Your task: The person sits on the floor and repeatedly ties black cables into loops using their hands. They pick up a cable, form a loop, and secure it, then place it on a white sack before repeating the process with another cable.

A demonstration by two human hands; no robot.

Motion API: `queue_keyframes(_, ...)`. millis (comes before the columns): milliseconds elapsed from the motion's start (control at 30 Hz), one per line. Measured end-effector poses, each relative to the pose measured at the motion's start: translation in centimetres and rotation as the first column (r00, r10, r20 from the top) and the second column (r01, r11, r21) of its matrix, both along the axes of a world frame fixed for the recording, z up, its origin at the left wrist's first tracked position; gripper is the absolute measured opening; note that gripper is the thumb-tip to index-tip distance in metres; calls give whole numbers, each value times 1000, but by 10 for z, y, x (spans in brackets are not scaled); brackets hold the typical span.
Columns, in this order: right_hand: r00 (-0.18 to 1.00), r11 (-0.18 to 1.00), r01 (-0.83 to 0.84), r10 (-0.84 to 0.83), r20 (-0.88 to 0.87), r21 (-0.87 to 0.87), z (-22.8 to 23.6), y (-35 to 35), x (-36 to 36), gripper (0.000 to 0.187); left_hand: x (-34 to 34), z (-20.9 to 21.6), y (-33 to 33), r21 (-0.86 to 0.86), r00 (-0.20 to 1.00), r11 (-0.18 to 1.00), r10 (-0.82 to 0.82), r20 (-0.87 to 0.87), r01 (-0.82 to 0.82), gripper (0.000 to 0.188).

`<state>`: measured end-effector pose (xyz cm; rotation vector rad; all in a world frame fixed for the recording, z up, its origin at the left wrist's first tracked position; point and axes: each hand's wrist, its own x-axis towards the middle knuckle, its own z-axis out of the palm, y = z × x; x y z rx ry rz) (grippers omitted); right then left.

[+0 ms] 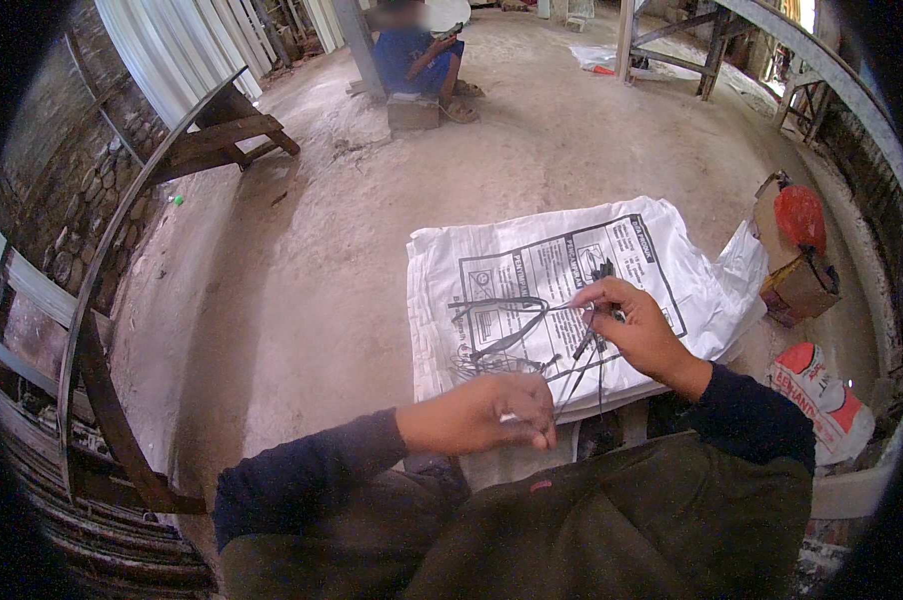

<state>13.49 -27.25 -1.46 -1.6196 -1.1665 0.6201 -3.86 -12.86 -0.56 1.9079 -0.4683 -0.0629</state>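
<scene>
A folded stack of white sacks (432, 275), with black print on top, lies in front of me. My right hand (632, 325) pinches a thin black cord over the sacks, and its loose ends hang down toward my lap. A looped dark strap (512, 338) stretches left from those fingertips. Close to my body, my left hand (487, 412) is closed with curled fingers, slightly blurred. The cord ends pass beside its fingertips, but whether they are gripped is unclear. Beyond its knuckles, a tangle of thin wire-like strands (477, 365) rests on the sacks.
On the right stand a cardboard box (802, 290) with a red plastic bag (800, 218) and a red-and-white sack (822, 400). A wooden bench (222, 135) curves along the left. A person in blue (417, 65) sits far ahead on a low block. Another wooden table (712, 45) stands far right.
</scene>
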Motion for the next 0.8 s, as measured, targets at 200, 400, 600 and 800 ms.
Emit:
queue_keyframes(200, 983, 988, 145, -139, 116, -47, -7, -1, 13, 16, 0, 0, 23, -12, 940, 942, 334, -63, -335, 7)
queue_keyframes(400, 1000, 999, -12, 13, 28, -45, 4, -5, 6, 14, 2, -14, 56, -202, 617, 583, 759, -208, -787, 10)
queue_keyframes(600, 781, 795, -607, 592, -198, -16, 23, -5, -17, 18, 6, -19, 54, -206, 556, 518, 790, -257, -831, 10)
queue_keyframes(800, 806, 813, -582, 580, -121, 16, 27, -10, -12, 17, 5, -26, 40, -85, 627, 625, 749, -215, -776, 9)
